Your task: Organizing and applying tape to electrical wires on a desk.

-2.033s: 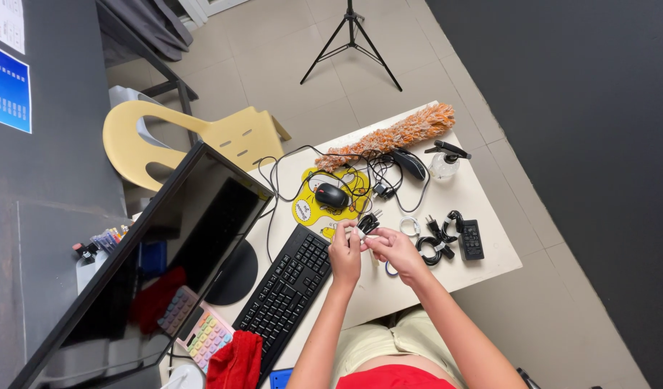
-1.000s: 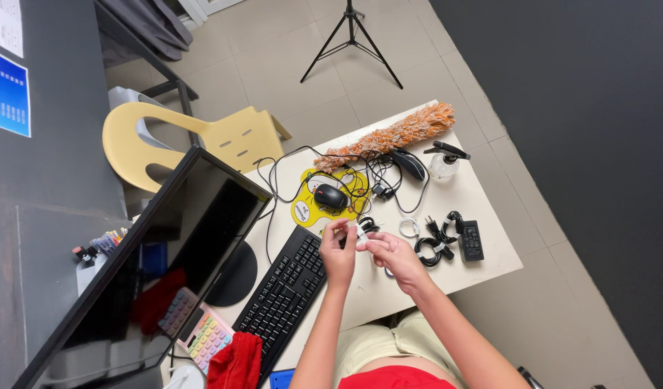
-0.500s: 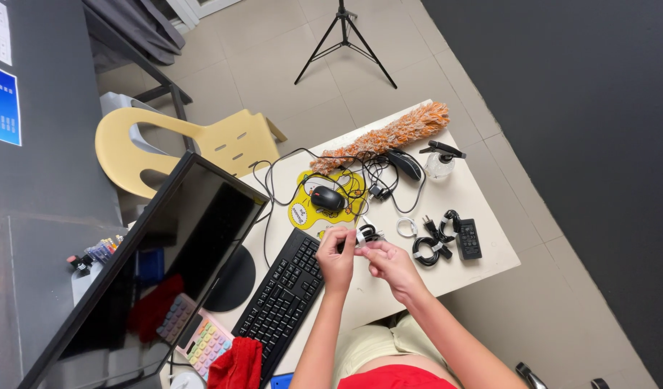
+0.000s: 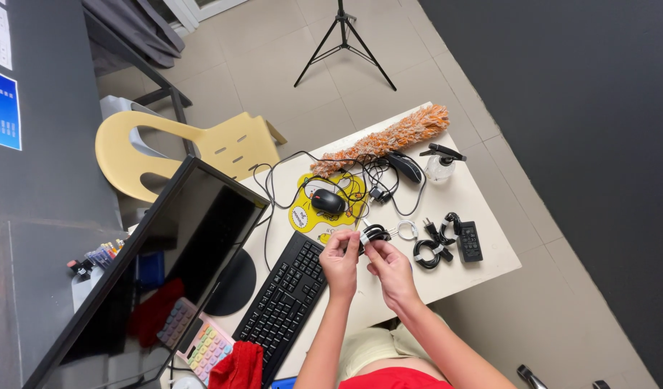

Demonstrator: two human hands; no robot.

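Near the middle of the white table (image 4: 483,266), above its front edge, the left hand (image 4: 340,261) and right hand (image 4: 390,268) meet, both pinching a small coiled black cable (image 4: 375,233) held just above the tabletop; its white-tipped end shows at the left fingertips. Coil's long axis runs roughly left to right, between the two hands; which way its plug faces cannot be told. Black keyboard (image 4: 285,302) lies just left of the left hand, running diagonally toward the front edge. Beyond the hands: black mouse (image 4: 327,201) on a yellow mouse pad (image 4: 303,214), among loose black wires. Right of the hands: small white ring (image 4: 406,230), bundled black power cord (image 4: 431,248), black adapter block (image 4: 468,241). Along the far edge: orange duster (image 4: 389,138), clear spray bottle (image 4: 439,163). Monitor (image 4: 158,266) stands at the left edge; a pastel calculator (image 4: 202,347) and a red cloth (image 4: 238,367) sit by the front left corner.
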